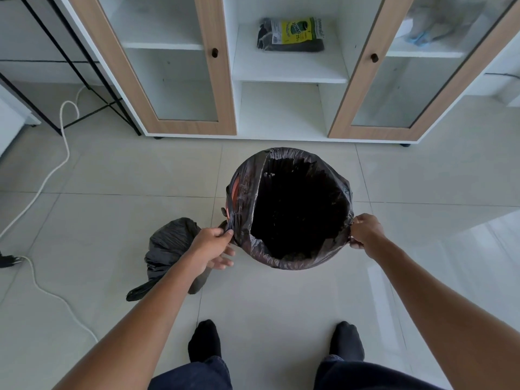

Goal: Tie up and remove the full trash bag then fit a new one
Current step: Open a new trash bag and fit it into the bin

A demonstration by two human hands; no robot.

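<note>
Black bin liner [292,257] at frame centre, rim pinched between left hand [211,249] fingers and right hand [364,231] fingers.

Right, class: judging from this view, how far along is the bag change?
Done: the tied black full bag lies on the floor beside the bin. In hand: the left hand and right hand pull the new black liner over the rim. Left: covering the orange bin wall showing at the left.
</note>
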